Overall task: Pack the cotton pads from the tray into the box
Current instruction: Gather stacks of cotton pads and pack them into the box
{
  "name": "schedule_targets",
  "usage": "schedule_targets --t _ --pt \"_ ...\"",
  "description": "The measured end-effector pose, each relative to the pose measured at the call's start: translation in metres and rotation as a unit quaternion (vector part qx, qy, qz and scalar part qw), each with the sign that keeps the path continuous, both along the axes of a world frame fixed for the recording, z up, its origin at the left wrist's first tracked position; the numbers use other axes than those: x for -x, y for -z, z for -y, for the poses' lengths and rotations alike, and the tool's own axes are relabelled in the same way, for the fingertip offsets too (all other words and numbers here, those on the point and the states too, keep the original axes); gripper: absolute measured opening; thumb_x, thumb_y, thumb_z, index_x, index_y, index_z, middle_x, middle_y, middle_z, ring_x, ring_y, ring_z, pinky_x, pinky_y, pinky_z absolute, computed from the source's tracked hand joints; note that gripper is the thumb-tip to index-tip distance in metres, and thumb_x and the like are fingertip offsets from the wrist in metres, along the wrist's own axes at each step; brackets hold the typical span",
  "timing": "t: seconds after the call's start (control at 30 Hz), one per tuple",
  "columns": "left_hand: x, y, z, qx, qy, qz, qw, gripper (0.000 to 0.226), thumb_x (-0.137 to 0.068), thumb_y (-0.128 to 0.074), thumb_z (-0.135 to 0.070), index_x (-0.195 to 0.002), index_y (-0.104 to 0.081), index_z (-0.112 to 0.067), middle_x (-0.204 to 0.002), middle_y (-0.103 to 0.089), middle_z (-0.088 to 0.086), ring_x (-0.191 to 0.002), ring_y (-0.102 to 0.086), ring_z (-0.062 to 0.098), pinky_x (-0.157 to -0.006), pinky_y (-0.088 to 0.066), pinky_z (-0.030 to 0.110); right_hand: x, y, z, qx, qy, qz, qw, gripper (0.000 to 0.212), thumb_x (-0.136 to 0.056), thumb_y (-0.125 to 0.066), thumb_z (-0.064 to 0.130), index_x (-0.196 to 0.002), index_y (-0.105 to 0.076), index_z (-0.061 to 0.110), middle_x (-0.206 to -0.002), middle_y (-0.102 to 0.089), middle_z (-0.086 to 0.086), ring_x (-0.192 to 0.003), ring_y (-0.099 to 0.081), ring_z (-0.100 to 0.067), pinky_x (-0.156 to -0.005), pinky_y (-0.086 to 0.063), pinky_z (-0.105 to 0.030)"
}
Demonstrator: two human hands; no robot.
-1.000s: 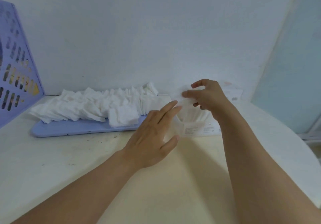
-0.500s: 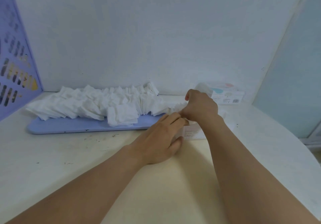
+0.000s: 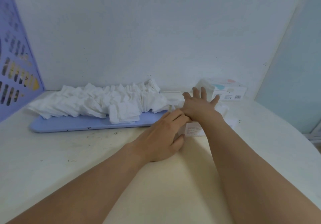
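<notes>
A lavender tray (image 3: 73, 124) lies on the table with a long heap of white cotton pads (image 3: 97, 102) on it. To its right stands a small white box (image 3: 193, 129), mostly hidden by my hands. My left hand (image 3: 165, 136) rests against the box's near-left side, fingers laid along its top edge and thumb against its front. My right hand (image 3: 199, 103) lies flat over the box's open top with fingers spread straight. A few pads (image 3: 222, 107) show at the box's right edge.
A second white box (image 3: 227, 90) with pastel print stands against the wall behind my right hand. A purple perforated basket (image 3: 15, 63) rises at the far left. The white table (image 3: 86, 154) curves away at the right, beside a pale blue panel (image 3: 295, 67).
My right hand came down from holding a pad above the box, pushed into the box, and now lies flat with fingers spread. My left hand stayed at the box's side.
</notes>
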State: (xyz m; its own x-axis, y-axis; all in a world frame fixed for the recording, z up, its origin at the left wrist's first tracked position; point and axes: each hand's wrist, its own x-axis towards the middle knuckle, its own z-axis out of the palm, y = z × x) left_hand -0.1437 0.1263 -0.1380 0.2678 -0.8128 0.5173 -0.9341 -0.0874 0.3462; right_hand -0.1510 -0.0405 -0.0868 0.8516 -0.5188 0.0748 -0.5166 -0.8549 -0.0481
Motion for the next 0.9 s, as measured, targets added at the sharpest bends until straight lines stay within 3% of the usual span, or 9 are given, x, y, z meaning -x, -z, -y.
schedule_targets --t 0.1,0.2,0.3,0.37,0.43,0.53,0.63,0.77,0.9 --pt "-0.001 0.002 0.0 0.004 0.003 -0.009 1.0 0.043 -0.088 -0.052 -0.017 -0.131 -0.053 -0.021 -0.125 -0.047 -0.009 -0.114 -0.049 0.015 -0.095 -0.047 0.038 -0.003 0.001 0.002 -0.01 -0.001 -0.043 0.999 0.077 -0.096 -0.035 0.066 -0.16 -0.009 0.03 -0.168 -0.004 -0.006 -0.155 0.01 -0.031 -0.112 0.01 -0.074" --pt "0.0 0.0 0.0 0.019 0.016 -0.028 0.999 0.041 -0.09 -0.054 -0.014 -0.13 -0.055 -0.02 -0.124 -0.048 -0.009 -0.114 -0.051 0.014 -0.096 -0.047 0.038 -0.001 -0.002 0.001 -0.031 -0.012 -0.016 0.999 0.079 -0.095 -0.042 0.062 -0.159 -0.012 0.029 -0.164 -0.02 -0.007 -0.154 -0.006 -0.03 -0.113 0.007 -0.074" --pt "0.001 -0.014 -0.009 0.115 -0.024 -0.057 0.991 0.033 -0.09 -0.063 -0.018 -0.122 -0.058 -0.021 -0.119 -0.051 -0.008 -0.109 -0.055 0.015 -0.09 -0.05 0.039 0.009 -0.012 -0.001 -0.14 -0.077 0.154 0.975 0.077 -0.085 -0.066 0.05 -0.152 -0.032 0.032 -0.156 -0.035 -0.001 -0.147 -0.029 -0.023 -0.12 -0.009 -0.061" --pt "-0.007 -0.027 -0.023 0.233 -0.16 -0.046 0.958 0.03 -0.086 -0.068 -0.024 -0.115 -0.061 -0.017 -0.115 -0.055 -0.004 -0.105 -0.057 0.018 -0.087 -0.05 0.036 0.018 -0.021 -0.018 -0.203 -0.141 0.319 0.915 0.061 -0.083 -0.071 0.033 -0.14 -0.051 0.026 -0.144 -0.048 0.001 -0.135 -0.045 -0.017 -0.114 -0.03 -0.035" --pt "-0.02 -0.039 -0.048 0.26 -0.343 -0.022 0.902 0.037 -0.085 -0.069 -0.031 -0.115 -0.058 -0.013 -0.117 -0.056 0.004 -0.107 -0.054 0.025 -0.085 -0.044 0.029 0.026 -0.026 -0.048 -0.18 -0.196 0.412 0.871 0.039 -0.084 -0.068 0.022 -0.123 -0.064 0.021 -0.123 -0.062 0.003 -0.113 -0.058 -0.012 -0.097 -0.046 -0.026" --pt "-0.034 -0.037 -0.091 0.133 -0.506 -0.098 0.846 0.057 -0.085 -0.069 -0.044 -0.125 -0.049 -0.01 -0.123 -0.055 0.013 -0.117 -0.048 0.034 -0.087 -0.041 0.039 0.02 -0.015 -0.099 -0.22 -0.241 0.338 0.883 0.023 -0.086 -0.062 0.019 -0.107 -0.071 0.019 -0.098 -0.071 0.006 -0.086 -0.065 -0.01 -0.082 -0.054 -0.027" --pt "-0.033 -0.023 -0.11 0.073 -0.525 -0.192 0.826 0.067 -0.085 -0.065 -0.057 -0.127 -0.043 -0.01 -0.116 -0.065 0.014 -0.113 -0.056 0.036 -0.087 -0.044 0.041 0.01 0.005 -0.12 -0.209 -0.202 0.239 0.927 0.024 -0.092 -0.055 0.019 -0.111 -0.069 0.015 -0.102 -0.071 0.0 -0.091 -0.066 -0.018 -0.084 -0.055 -0.036" --pt "-0.041 -0.024 -0.099 0.05 -0.524 -0.19 0.829 0.064 -0.088 -0.06 -0.06 -0.127 -0.041 -0.013 -0.11 -0.07 0.007 -0.109 -0.062 0.032 -0.094 -0.042 0.043 0.004 0.019 -0.118 -0.265 -0.194 0.187 0.926 0.028 -0.098 -0.048 0.016 -0.119 -0.067 0.014 -0.115 -0.069 -0.002 -0.095 -0.061 -0.013 -0.08 -0.047 -0.026" --pt "-0.042 -0.021 -0.085 0.066 -0.466 -0.238 0.849 0.062 -0.089 -0.07 -0.044 -0.134 -0.039 -0.015 -0.123 -0.061 0.005 -0.112 -0.06 0.028 -0.093 -0.044 0.039 0.002 0.023 -0.114 -0.294 -0.21 0.171 0.917 0.03 -0.099 -0.048 0.014 -0.122 -0.067 0.015 -0.119 -0.068 0.001 -0.103 -0.058 -0.008 -0.078 -0.043 -0.015"
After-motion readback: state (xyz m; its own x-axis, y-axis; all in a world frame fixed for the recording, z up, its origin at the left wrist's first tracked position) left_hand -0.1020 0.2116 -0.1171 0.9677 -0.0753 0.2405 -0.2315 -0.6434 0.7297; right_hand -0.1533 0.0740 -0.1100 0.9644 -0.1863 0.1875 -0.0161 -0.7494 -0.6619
